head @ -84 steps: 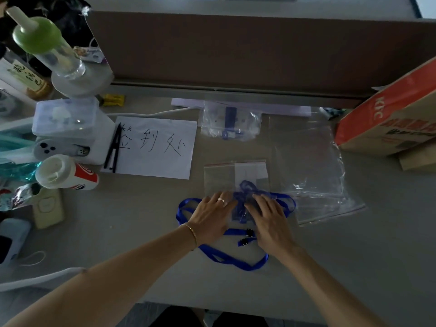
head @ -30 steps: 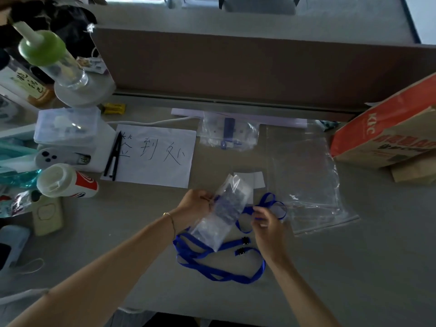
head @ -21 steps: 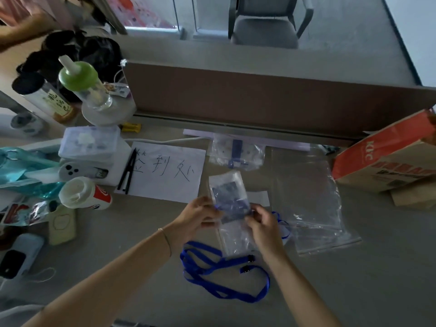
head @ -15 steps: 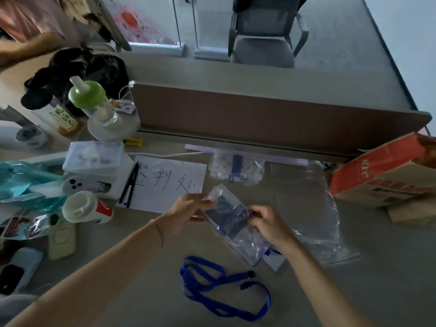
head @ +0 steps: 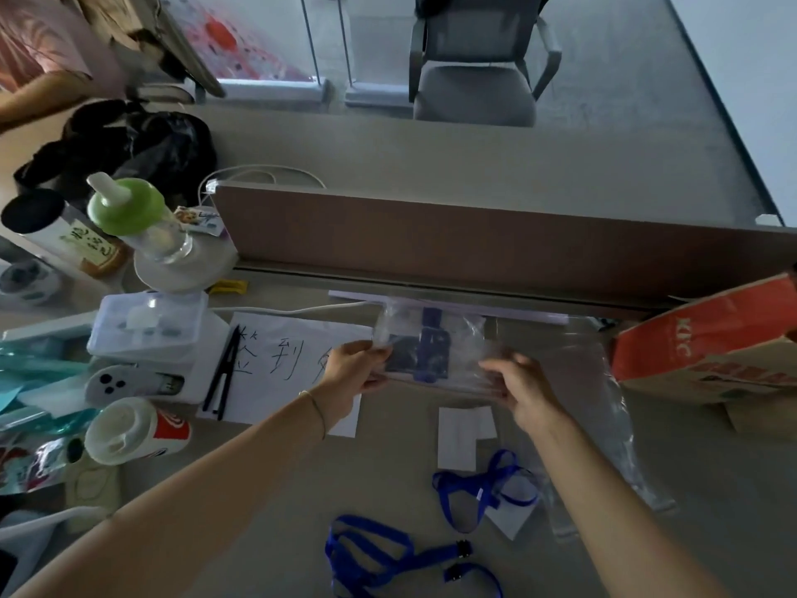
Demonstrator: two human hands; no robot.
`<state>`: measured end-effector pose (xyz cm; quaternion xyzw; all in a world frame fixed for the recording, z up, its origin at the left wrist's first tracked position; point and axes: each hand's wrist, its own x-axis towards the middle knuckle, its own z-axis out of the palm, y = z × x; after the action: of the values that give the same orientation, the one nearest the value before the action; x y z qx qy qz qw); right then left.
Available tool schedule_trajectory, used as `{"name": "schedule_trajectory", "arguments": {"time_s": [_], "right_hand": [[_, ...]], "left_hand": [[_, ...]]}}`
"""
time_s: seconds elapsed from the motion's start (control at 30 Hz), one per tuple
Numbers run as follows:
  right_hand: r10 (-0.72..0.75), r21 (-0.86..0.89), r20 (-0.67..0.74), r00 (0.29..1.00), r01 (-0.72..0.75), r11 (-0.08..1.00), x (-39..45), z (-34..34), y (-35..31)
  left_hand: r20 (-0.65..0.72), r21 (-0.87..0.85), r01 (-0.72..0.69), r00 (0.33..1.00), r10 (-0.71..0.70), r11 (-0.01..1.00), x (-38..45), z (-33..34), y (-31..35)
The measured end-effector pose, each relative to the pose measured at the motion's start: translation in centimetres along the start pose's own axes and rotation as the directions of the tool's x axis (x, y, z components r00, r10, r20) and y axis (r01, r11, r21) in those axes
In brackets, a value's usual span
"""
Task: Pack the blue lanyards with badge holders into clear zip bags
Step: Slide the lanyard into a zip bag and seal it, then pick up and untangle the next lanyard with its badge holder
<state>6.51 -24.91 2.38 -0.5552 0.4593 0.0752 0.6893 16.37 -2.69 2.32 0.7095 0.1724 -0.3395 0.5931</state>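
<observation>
I see the clear zip bag (head: 435, 358) w/ blue lanyard inside, held above the surface (head: 258, 476): left hand (head: 351, 369) fingers pinch its left edge, right hand (head: 519, 388) fingers its right.

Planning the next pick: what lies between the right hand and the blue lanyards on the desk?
In the head view, white paper slips lie between the right hand and the blue lanyards.

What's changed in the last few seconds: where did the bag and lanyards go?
The zip bag, flat on the desk under both hands 2.8 s ago, has been picked up and carried away from the person toward the divider; the left hand and right hand each pinch an end. Something blue shows inside it. Two loose lanyards stay on the desk. The paper sign and cup are unmoved.
</observation>
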Motion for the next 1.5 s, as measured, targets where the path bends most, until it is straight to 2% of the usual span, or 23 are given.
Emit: {"name": "schedule_trajectory", "arguments": {"time_s": [0.07,0.17,0.43,0.63,0.77,1.03,1.13,1.2,1.3,1.37,1.4,1.43,1.5], "right_hand": [[-0.019,0.028,-0.085,0.996,0.022,0.999,1.2,0.5,-0.6],[-0.043,0.063,-0.141,0.989,0.053,0.997,3.4,1.4,-1.2],[-0.107,0.008,-0.255,0.961,0.113,0.994,8.0,3.2,-2.0],[-0.157,-0.051,-0.298,0.942,0.149,0.988,10.2,3.6,-1.6],[-0.133,-0.082,-0.340,0.931,0.112,0.990,11.4,3.5,-0.9],[-0.214,-0.161,-0.306,0.928,0.172,0.972,11.2,2.3,-1.3],[-0.297,-0.191,-0.325,0.898,0.245,0.950,10.0,1.0,-0.5],[-0.302,-0.201,-0.318,0.899,0.248,0.948,8.7,-0.1,0.6],[-0.304,-0.212,-0.281,0.910,0.250,0.945,5.6,-1.7,2.8],[-0.304,-0.218,-0.240,0.922,0.254,0.942,3.2,-2.6,4.6],[-0.297,-0.230,-0.224,0.928,0.246,0.942,2.1,-3.0,5.5],[-0.287,-0.250,-0.209,0.935,0.233,0.940,1.0,-3.5,6.3],[-0.278,-0.299,-0.170,0.946,0.219,0.929,-1.0,-4.5,8.0]], "left_hand": [[-0.009,0.027,0.008,1.000,-0.008,1.000,1.0,0.6,0.6],[-0.038,0.055,0.006,0.999,-0.004,0.998,2.6,1.3,1.5],[-0.169,0.217,-0.117,0.973,0.155,0.969,7.3,2.1,2.5],[-0.190,0.240,-0.095,0.971,0.143,0.966,9.3,2.0,2.0],[-0.201,0.240,-0.071,0.972,0.121,0.968,9.9,2.1,1.6],[-0.167,0.162,-0.110,0.976,0.137,0.981,9.6,1.9,2.0],[-0.182,0.284,-0.163,0.958,0.220,0.945,8.7,1.5,1.5],[-0.220,0.344,-0.179,0.939,0.265,0.922,7.5,1.2,0.9],[-0.220,0.424,-0.150,0.939,0.263,0.893,4.8,1.7,-0.7],[-0.128,0.521,-0.174,0.952,0.278,0.835,2.6,2.6,-2.5],[-0.050,0.601,-0.217,0.950,0.307,0.769,1.5,3.1,-3.4],[0.067,0.697,-0.294,0.935,0.348,0.654,0.6,3.5,-4.4],[0.384,0.812,-0.504,0.841,0.382,0.294,-0.5,4.5,-6.5]]}}
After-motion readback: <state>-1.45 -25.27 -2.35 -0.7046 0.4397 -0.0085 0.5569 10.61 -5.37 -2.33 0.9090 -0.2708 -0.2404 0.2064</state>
